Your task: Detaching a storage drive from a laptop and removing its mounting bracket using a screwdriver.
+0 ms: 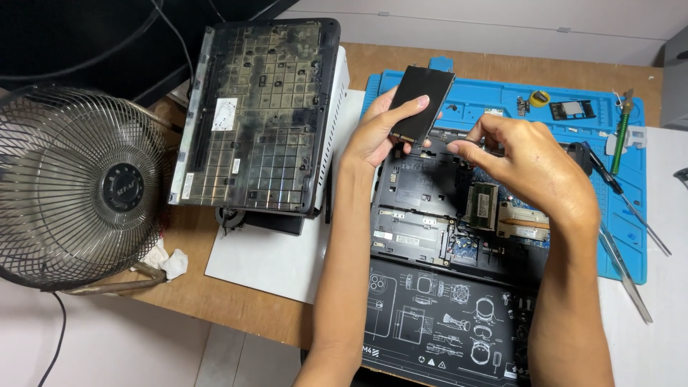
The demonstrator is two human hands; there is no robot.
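A blue mat (502,100) covers the right part of the wooden desk (244,315), and an opened laptop (430,208) lies on it with its boards, a memory stick (481,205) and a copper heat pipe (523,218) bared. To the left a dusty keyboard panel (258,115) rests back-up on a white box (337,107), over a white sheet (272,261). A wire fan (79,186) stands at the far left, with crumpled tissue (166,261) by its foot. A screwdriver (627,193) and tweezers (625,269) lie at the mat's right side, and small parts sit along its top edge. A dark printed mat (437,322) lies in front of the laptop

The forearms cover part of the laptop and the printed mat. The fan is cut off at the left edge. The small parts on the blue mat are too small to tell

The left hand (380,129) holds a flat black drive (423,100) tilted up above the laptop's far edge, thumb across its face, fingers behind, clamped on its lower left side. The right hand (523,165) is just beside the drive's lower end, thumb and forefinger pinched together at its bottom edge; whether they grip the drive or something small there I cannot tell
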